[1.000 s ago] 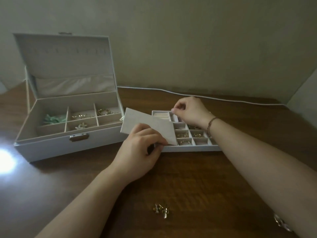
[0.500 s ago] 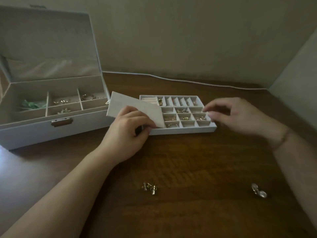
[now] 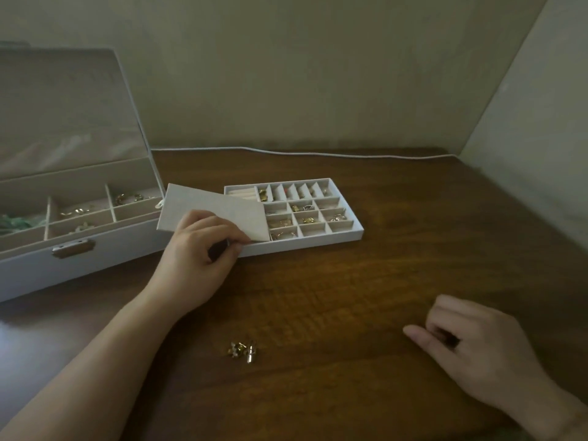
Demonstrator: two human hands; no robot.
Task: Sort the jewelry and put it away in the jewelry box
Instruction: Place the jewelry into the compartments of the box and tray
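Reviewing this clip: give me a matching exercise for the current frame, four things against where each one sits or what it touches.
Things:
1. left hand
2. right hand
3. small cluster of gold jewelry
4. green tangled piece

Places:
A. in the open white jewelry box, left compartment
B. loose on the brown wooden table, between the forearms
C. on the table, near right, fingers curled
D. holding the flat white lid panel over the divided white tray

Pairs: 1-D, 2-C, 3-B, 4-A

L hand (image 3: 203,249) pinching; R hand (image 3: 471,348) fingers curled, low.

Open jewelry box (image 3: 79,249), gold earrings (image 3: 242,350) loose nearby
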